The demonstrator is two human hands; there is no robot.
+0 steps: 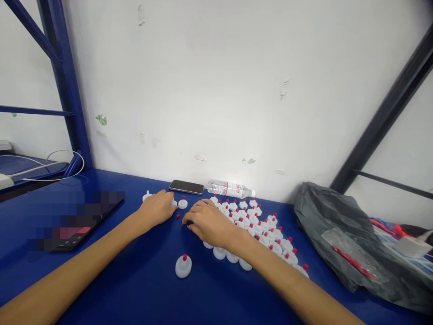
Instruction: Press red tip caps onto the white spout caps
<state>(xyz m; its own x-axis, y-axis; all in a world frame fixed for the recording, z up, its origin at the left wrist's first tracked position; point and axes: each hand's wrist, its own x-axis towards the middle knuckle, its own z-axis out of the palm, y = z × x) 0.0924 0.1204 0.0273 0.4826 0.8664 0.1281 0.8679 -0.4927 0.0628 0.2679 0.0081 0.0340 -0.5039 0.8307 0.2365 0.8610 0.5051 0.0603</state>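
Observation:
My left hand (157, 209) is closed around a small white squeeze bottle (173, 203), which shows between its fingertips and thumb. Just behind this hand stands another white bottle (146, 196) with a bare white nozzle. A red-capped bottle (182, 203) is upright to the right of the left hand. Between the hands a loose red cap (177, 216) lies on the table. My right hand (209, 224) has curled fingers low over the tabletop, with a bit of red at its fingertips that looks like a cap. Its wrist passes over a cluster of red-capped bottles (233, 215).
One red-capped bottle (183, 267) stands apart on the blue table (142, 284). Along the wall lie a phone (186, 186) and a clear water bottle (230, 188). A dark tablet-like device (91, 221) is at left, a grey plastic bag (324, 234) at right.

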